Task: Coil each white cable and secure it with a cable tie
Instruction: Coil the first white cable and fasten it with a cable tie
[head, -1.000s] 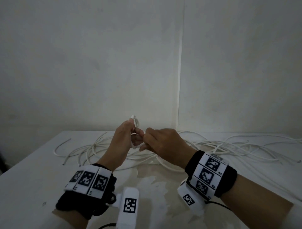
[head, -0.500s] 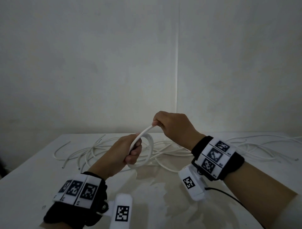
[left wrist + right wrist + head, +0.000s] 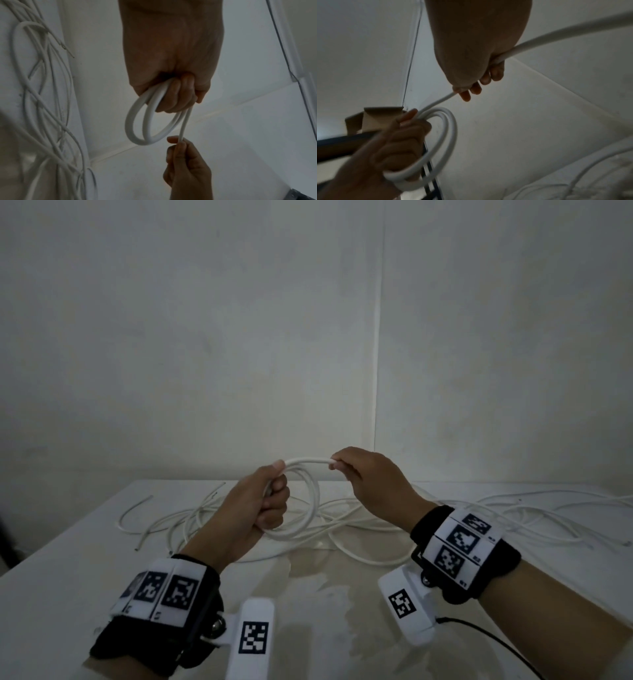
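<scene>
My left hand grips a small coil of white cable, two loops held upright above the white table. The same coil hangs below the left hand in the left wrist view. From the left thumb a straight run of the cable leads right to my right hand, whose fingers curl round it. In the right wrist view the right hand holds the cable, which passes through the fist and trails off to the upper right; the coil sits in the left hand. No cable tie shows.
Several loose white cables lie tangled across the back of the table, spreading far to the right. A white wall stands just behind the table. A brown cardboard box and a dark frame appear in the right wrist view.
The hands were pinched together over the cable a second ago. The right hand then drew a length of cable up and to the right, and now holds it level with the left thumb.
</scene>
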Demonstrator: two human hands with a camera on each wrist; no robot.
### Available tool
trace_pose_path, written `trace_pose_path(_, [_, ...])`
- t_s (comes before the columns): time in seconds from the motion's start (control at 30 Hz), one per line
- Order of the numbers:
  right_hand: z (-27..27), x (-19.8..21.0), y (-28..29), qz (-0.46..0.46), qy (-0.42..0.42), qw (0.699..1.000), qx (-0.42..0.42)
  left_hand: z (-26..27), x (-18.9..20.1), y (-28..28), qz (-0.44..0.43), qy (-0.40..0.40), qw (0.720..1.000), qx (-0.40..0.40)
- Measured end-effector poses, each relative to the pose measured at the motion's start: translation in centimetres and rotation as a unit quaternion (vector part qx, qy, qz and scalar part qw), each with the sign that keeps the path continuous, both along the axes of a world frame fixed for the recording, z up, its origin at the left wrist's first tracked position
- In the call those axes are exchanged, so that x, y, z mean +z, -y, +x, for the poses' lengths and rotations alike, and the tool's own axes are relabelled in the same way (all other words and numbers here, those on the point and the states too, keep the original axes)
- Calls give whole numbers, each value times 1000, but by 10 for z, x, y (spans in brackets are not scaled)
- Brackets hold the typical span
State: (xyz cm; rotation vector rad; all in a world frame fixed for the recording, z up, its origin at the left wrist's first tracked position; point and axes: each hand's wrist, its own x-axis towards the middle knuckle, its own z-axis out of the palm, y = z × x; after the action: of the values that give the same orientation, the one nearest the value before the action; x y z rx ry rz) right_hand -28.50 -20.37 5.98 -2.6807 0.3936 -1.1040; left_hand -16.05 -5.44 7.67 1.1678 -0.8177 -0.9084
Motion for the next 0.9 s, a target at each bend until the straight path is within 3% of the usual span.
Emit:
trace_pose_path(0.2, [-3,17,-4,-91,-115,988,-53,-4,-1,0,17,77,997,-13])
trace_pose_path(0.3, [-3,18,-8,-82,-120,988,-49,-1,-3,-1,3,69,997,-21])
trace_pose_path(0.47, [-6,20,-10,123,-57,990,40,5,-5,-3,-6,29,997,-65])
trace_pose_path(0.6, [-5,25,-19,260,-32,960,97,3,-8,0,-41,-18,995,-91])
trace_pose_path(0.7, [-3,25,-26,374,-16,919,123,1,-12,2,-51,-30,994,-92])
trace_pose_path(0.8, [-1,26,-26,413,6,901,133,3,-8,3,-59,-36,995,-72])
trace_pose_path(0.9, [-1,32,-27,393,41,912,114,7,0,6,-40,-25,998,-42])
